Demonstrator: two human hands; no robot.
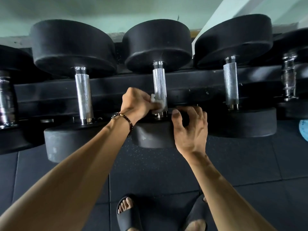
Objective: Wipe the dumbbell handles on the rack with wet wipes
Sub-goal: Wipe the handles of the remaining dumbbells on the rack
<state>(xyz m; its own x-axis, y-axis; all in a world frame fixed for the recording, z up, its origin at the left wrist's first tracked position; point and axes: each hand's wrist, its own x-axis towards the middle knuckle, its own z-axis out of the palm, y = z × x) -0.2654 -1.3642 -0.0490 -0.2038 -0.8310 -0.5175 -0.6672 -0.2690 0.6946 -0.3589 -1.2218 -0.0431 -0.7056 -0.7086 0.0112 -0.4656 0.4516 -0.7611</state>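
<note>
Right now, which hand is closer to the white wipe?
Left. The left hand pinches the wet wipe against the middle dumbbell handle. The right hand grips the near weight head beside it.

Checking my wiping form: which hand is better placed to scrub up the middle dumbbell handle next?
The left hand: it already pinches the wet wipe against the handle's lower end. The right hand holds no wipe and grips the near weight head.

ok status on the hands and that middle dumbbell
Left hand pinches wet wipe against middle dumbbell handle, low end. Right hand grips its near weight head. Nothing in the way.
</note>
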